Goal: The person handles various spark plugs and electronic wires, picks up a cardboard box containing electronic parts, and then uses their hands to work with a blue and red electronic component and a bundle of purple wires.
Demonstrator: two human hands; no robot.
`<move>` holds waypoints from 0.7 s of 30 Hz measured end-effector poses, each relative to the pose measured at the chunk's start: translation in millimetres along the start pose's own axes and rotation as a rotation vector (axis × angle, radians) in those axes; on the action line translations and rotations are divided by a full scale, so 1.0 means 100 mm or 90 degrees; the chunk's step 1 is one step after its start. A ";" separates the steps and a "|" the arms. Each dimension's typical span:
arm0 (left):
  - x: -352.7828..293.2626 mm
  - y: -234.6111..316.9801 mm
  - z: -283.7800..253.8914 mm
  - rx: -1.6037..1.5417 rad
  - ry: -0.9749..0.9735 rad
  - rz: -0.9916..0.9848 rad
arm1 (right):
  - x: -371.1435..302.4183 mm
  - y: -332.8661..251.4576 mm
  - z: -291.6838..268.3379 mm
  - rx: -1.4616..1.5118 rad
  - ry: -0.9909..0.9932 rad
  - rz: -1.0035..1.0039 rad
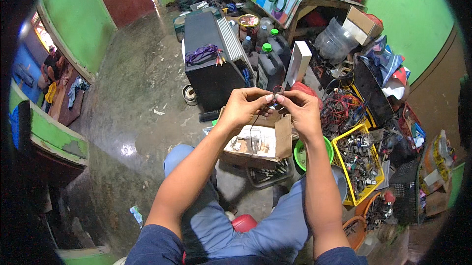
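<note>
Both hands meet in front of me, above an open cardboard box point(283, 137). A thin dark cable point(252, 130) hangs from between them, and a small loop of it with a reddish part shows above the fingertips. My left hand point(244, 105) pinches the cable between thumb and forefinger. My right hand point(301, 109) pinches it from the other side, thumbs almost touching. What sits exactly between the fingertips is too small to make out. Inside the box lie pale packets and small parts, partly hidden by the hands.
A black speaker cabinet point(206, 78) with a purple cable bundle point(204, 54) stands ahead. To the right are a yellow crate point(377, 167) of small parts, a green basin point(328, 149) and tangled red wires point(340, 108). Dark jugs point(269, 66) stand behind. A person point(53, 63) sits beyond the left doorway.
</note>
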State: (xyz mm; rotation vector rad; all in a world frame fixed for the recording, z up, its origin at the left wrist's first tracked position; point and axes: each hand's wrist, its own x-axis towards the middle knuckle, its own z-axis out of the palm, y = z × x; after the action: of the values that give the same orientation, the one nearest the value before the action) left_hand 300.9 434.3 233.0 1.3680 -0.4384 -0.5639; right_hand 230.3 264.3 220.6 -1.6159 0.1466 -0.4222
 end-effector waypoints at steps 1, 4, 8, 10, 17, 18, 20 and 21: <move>-0.01 0.01 0.01 -0.023 -0.002 -0.017 | -0.01 -0.01 -0.01 0.004 -0.002 0.006; -0.01 0.01 -0.01 0.048 -0.012 -0.005 | -0.05 -0.10 0.01 0.013 -0.012 0.014; 0.04 -0.06 -0.04 0.073 -0.018 0.025 | -0.05 -0.11 0.00 0.032 -0.020 0.015; 0.02 -0.09 -0.08 0.120 -0.036 0.039 | -0.10 -0.16 0.02 0.091 -0.010 0.027; -0.09 0.01 -0.05 0.061 -0.063 -0.029 | -0.27 -0.27 -0.10 0.095 -0.126 0.061; -0.10 0.02 -0.05 0.047 -0.067 -0.032 | -0.30 -0.30 -0.10 0.108 -0.134 0.071; -0.14 0.04 -0.07 0.050 -0.084 -0.040 | -0.34 -0.33 -0.10 0.094 -0.147 0.070; -0.16 0.06 -0.08 0.051 -0.092 -0.042 | -0.35 -0.34 -0.11 0.086 -0.154 0.070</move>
State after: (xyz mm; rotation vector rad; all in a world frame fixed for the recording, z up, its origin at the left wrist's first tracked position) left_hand 294.2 450.9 237.7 1.4277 -0.5396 -0.7095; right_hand 188.7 269.8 248.3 -1.5039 0.0230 -0.1471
